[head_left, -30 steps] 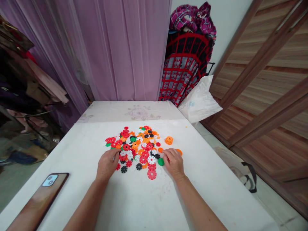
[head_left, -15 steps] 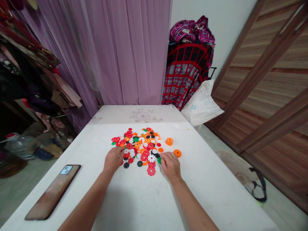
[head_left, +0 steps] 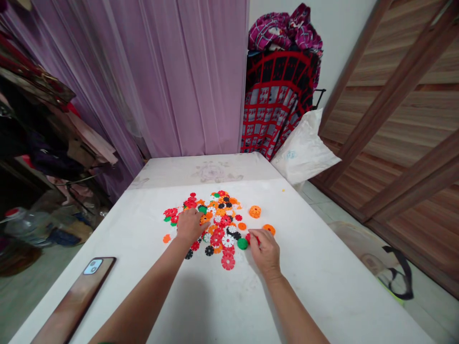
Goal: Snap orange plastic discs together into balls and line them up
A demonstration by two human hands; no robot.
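Notched snowflake discs (head_left: 225, 220) in red, orange, white, black and green lie in a loose pile mid-table. Over the left part of the pile is my left hand (head_left: 190, 224), thumb and fingers apart beside an orange disc (head_left: 205, 218); whether it touches that disc is unclear. My right hand (head_left: 266, 249) is at the pile's right edge, closed with its fingertips on a red disc (head_left: 248, 238), which is partly hidden. Just left of those fingers lies a green disc (head_left: 242, 244). An orange disc cluster (head_left: 268, 230) shows behind my right hand, and another orange cluster (head_left: 255, 211) stands farther back.
The white-covered table (head_left: 229, 306) bears a phone (head_left: 77, 298) at the left edge. Hanging clothes and bags (head_left: 46, 124) are at the left. A white bag (head_left: 304, 153) stands beyond the right corner, and a clear bag with black handles (head_left: 380, 267) is on the floor.
My left hand has moved right and farther over the pile. My right hand has shifted slightly right, off the green disc, and now has a red disc at its fingertips. The view has tilted slightly.
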